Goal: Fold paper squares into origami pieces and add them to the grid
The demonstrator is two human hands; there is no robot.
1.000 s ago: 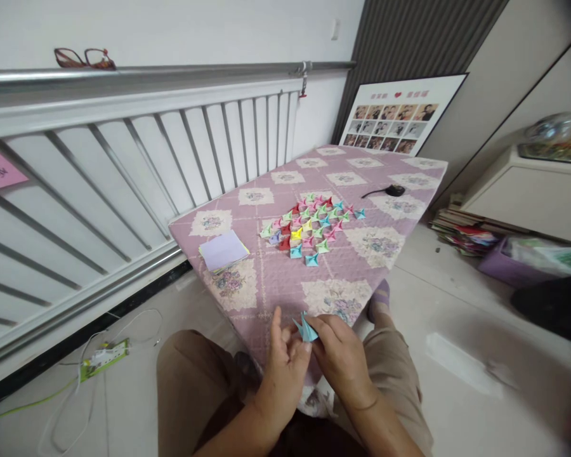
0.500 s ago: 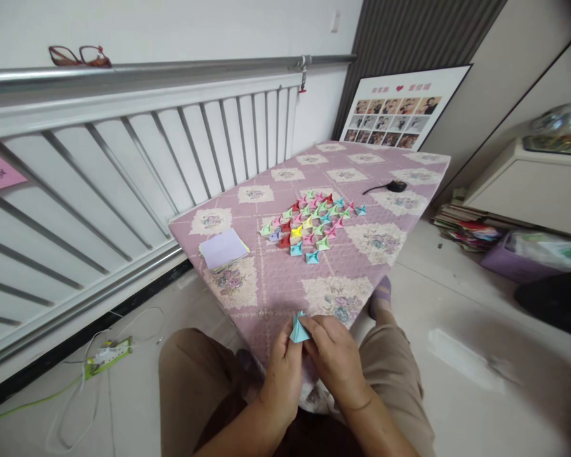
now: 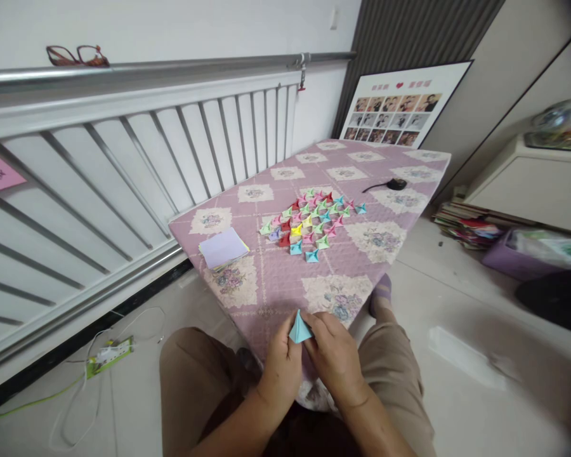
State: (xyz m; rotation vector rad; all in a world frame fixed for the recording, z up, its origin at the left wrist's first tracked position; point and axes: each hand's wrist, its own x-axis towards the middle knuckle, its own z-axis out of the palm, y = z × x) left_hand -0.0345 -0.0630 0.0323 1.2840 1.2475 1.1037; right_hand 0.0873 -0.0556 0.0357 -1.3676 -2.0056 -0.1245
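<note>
A light blue origami piece (image 3: 300,328) is held between both hands over the near corner of the table. It shows a pointed, triangular shape with its tip up. My left hand (image 3: 284,352) grips its left side, and my right hand (image 3: 330,346) pinches its right side. The fingertips behind the paper are hidden. Farther up the tablecloth (image 3: 280,279) stand several small folded paper pieces in rows, among them a yellow piece (image 3: 297,230) and a blue piece (image 3: 312,256). To their left lies a stack of paper sheets (image 3: 224,248), lilac on top.
A black object with a strap (image 3: 396,184) rests on the table's far right. The white radiator (image 3: 209,139) borders the left side, with glasses (image 3: 78,57) on the pipe above. A photo board (image 3: 394,105) leans behind the table. On the floor are a power strip (image 3: 109,357) and cables.
The blue paper piece has changed shape in my hands: its upper flaps stood apart before, and now it shows one smooth triangular face. My hands stay in nearly the same place.
</note>
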